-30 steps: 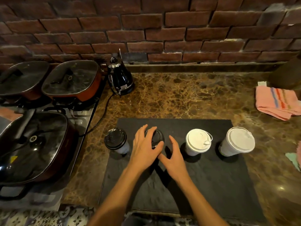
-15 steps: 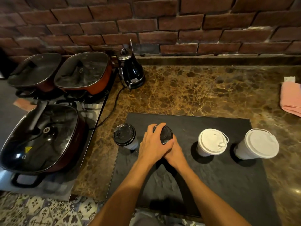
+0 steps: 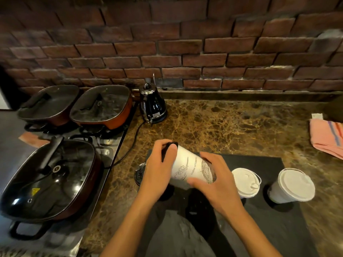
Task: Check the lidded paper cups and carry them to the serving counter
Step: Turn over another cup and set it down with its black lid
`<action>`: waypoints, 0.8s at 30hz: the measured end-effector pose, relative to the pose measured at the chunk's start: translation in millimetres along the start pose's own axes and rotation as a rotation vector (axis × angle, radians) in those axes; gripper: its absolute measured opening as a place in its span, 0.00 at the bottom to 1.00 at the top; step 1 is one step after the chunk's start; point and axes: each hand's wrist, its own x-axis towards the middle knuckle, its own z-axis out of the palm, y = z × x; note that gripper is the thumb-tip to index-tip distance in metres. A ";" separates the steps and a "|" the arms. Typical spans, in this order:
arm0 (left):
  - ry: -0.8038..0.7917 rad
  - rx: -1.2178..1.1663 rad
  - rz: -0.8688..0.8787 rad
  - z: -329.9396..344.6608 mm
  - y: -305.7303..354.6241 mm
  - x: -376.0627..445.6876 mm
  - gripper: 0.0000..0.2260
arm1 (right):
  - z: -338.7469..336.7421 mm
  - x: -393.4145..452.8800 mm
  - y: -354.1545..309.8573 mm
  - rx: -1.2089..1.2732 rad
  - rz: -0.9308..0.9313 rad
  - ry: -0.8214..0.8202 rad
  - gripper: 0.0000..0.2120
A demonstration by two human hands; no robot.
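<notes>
A white printed paper cup with a black lid is lifted off the black slate board and tilted, its lid pointing away to the upper left. My left hand grips its lid end and my right hand holds its base end. Another black-lidded cup stands behind my left hand, mostly hidden. Two white-lidded cups stand upright on the board to the right.
Three lidded pans sit on the stove at left. A black kettle with a cord stands by the brick wall. A pink striped cloth lies at the right edge of the marble counter.
Both hands closed around the middle black-lidded cup, lifted it off the board and tipped it onto its side. The camera drew back and shifted left.
</notes>
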 end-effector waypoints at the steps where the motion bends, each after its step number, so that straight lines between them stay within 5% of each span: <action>1: 0.013 -0.050 -0.018 -3.0 3.5 -1.5 0.07 | -2.2 0.0 -4.3 0.010 -0.042 0.004 0.34; 7: -0.016 -0.196 -0.155 -24.0 14.5 -8.6 0.15 | -20.9 -2.8 -24.1 -0.376 -0.329 -0.346 0.42; 11: -0.060 -0.168 -0.086 -30.5 16.1 -13.5 0.18 | -24.9 -7.5 -41.4 -0.423 -0.335 -0.302 0.40; 13: -0.063 -0.199 -0.044 -30.6 19.2 -16.1 0.18 | -25.1 -9.7 -47.8 -0.296 -0.207 -0.278 0.39; 17: -0.118 -0.237 0.053 -31.7 25.4 -16.4 0.16 | -25.3 -8.2 -51.3 0.419 0.122 -0.345 0.29; 19: -0.148 -0.262 0.076 -29.2 27.3 -16.8 0.18 | -26.8 -8.5 -49.9 0.581 0.214 -0.363 0.27; 24: -0.077 -0.321 -0.052 -21.1 29.6 -11.1 0.17 | -26.9 -8.9 -52.3 -0.001 0.009 -0.177 0.31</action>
